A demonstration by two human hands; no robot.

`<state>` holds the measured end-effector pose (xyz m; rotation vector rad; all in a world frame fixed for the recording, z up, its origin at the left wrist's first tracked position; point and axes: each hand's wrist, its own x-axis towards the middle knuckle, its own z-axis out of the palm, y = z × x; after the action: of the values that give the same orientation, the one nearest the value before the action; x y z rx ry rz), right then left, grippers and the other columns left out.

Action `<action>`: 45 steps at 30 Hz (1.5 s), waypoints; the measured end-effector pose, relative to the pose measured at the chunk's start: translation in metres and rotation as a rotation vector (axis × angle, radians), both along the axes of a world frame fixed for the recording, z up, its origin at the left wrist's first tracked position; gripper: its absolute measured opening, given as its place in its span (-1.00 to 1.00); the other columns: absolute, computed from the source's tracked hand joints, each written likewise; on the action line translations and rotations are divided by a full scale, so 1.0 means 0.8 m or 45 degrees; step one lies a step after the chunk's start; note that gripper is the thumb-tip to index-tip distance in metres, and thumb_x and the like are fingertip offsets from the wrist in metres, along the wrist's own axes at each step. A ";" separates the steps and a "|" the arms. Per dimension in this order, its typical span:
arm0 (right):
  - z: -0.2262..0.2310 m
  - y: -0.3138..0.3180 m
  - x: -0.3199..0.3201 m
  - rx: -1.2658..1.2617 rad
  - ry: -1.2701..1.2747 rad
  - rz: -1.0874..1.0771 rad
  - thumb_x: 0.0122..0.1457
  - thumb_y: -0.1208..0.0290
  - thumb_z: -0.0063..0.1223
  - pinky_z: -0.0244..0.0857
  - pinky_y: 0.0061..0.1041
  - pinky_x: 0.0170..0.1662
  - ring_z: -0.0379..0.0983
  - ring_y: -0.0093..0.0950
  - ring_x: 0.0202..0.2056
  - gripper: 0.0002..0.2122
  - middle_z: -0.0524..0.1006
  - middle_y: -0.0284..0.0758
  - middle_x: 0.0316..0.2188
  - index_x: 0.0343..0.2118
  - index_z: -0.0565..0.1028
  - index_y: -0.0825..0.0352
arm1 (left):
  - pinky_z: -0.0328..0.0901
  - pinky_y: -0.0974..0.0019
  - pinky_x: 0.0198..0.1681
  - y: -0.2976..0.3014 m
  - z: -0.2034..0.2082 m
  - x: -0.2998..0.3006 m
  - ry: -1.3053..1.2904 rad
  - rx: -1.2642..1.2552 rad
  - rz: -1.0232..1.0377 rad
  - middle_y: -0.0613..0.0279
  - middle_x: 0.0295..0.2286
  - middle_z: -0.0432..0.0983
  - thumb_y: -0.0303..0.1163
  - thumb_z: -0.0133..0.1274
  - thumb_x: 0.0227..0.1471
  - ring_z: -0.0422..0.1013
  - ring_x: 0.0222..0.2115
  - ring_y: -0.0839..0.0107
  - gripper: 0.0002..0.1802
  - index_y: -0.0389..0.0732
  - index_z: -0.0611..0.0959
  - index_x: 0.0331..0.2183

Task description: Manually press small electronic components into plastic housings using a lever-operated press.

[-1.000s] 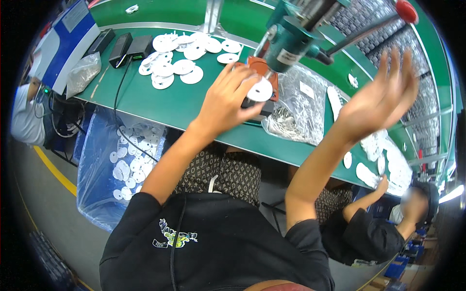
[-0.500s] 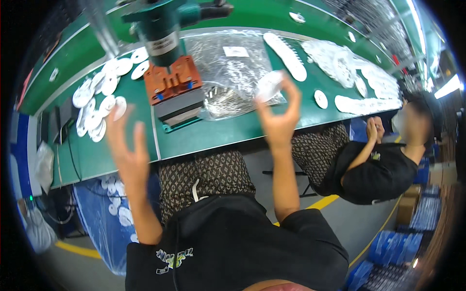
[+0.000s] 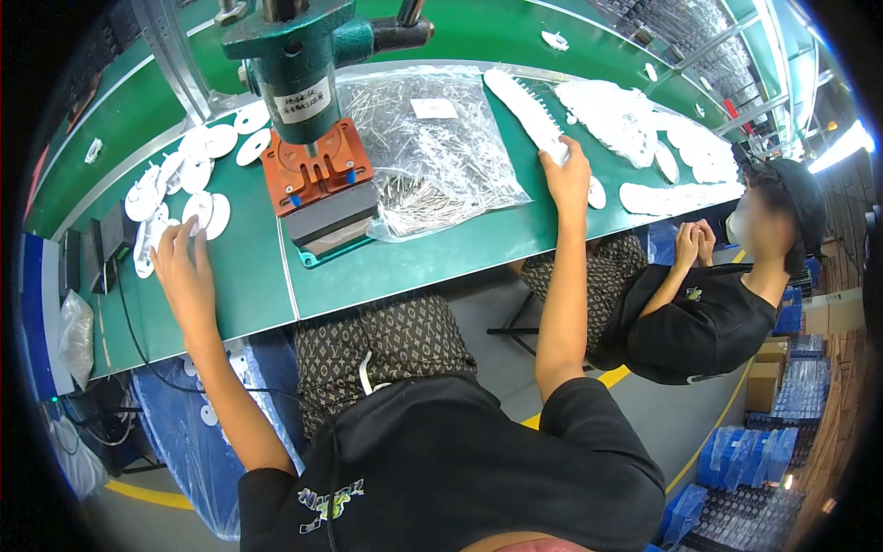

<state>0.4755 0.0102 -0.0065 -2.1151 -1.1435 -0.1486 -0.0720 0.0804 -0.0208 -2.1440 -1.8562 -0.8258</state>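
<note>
My left hand (image 3: 187, 276) reaches into a loose pile of white plastic discs (image 3: 218, 216) at the left of the table. Its fingers are apart, with the tips touching discs there. Across the table, my right hand (image 3: 567, 182) is closed at the near end of a long row of white discs (image 3: 517, 103) standing on edge. A white disc, mostly hidden by the fingers, is in its grip. Between my hands stands a green hand press (image 3: 299, 69), its ram above an orange fixture block (image 3: 317, 170). No disc shows on the block.
Right of the press lies a clear bag of metal pins (image 3: 432, 138). More white discs (image 3: 621, 120) are heaped and lined up farther right, near a seated co-worker (image 3: 727, 304). A black cable (image 3: 138, 322) hangs over the left table edge by a blue plastic-lined bin (image 3: 175, 414).
My right hand has carried a white disc right to the row's near end. My left hand has moved left, down onto the loose discs. The whole view has shifted slightly.
</note>
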 end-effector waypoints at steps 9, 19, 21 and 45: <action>-0.008 -0.008 -0.035 0.410 -0.434 0.008 0.17 0.30 0.21 0.23 -0.15 0.15 0.39 -0.04 0.06 -0.60 0.50 0.03 0.01 -0.03 0.49 0.50 | -0.11 -0.24 0.31 0.002 0.002 0.007 -0.018 -0.067 0.026 0.17 -0.04 0.52 -0.16 0.11 0.18 0.35 0.10 0.18 -0.57 -0.18 0.54 0.01; 0.012 -0.031 -0.214 0.302 -0.452 0.785 -0.01 0.55 0.28 0.32 -0.31 -0.04 0.42 -0.22 -0.08 -0.82 0.50 -0.24 -0.16 -0.29 0.60 0.31 | -0.14 -0.20 0.32 -0.004 0.008 0.009 -0.071 0.237 -0.053 0.09 -0.08 0.56 -0.29 -0.05 0.29 0.38 0.09 0.19 -0.71 -0.21 0.63 -0.07; 0.007 -0.024 -0.214 0.298 -0.494 0.734 -0.02 0.54 0.29 0.30 -0.25 0.01 0.39 -0.19 -0.04 -0.81 0.50 -0.23 -0.14 -0.29 0.62 0.31 | 0.01 -0.04 0.30 -0.014 0.018 0.015 -0.188 0.386 -0.018 0.00 -0.08 0.56 -0.33 -0.07 0.30 0.43 0.05 0.16 -0.70 -0.32 0.62 -0.11; 0.019 -0.028 -0.236 0.402 0.164 0.729 0.01 0.53 0.28 0.19 -0.27 0.19 0.35 -0.22 0.13 -0.90 0.50 -0.20 0.04 -0.37 0.64 0.28 | 0.35 0.50 -0.17 -0.102 0.020 0.089 -1.554 -0.497 -0.576 0.20 -0.28 0.61 -0.42 -0.04 0.30 0.49 -0.27 0.59 -0.75 -0.37 0.57 -0.08</action>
<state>0.2865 -0.0125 0.0090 -1.4405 -1.4875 0.0708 -0.0005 -0.0008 -0.0049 -2.5765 -2.0451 -2.4762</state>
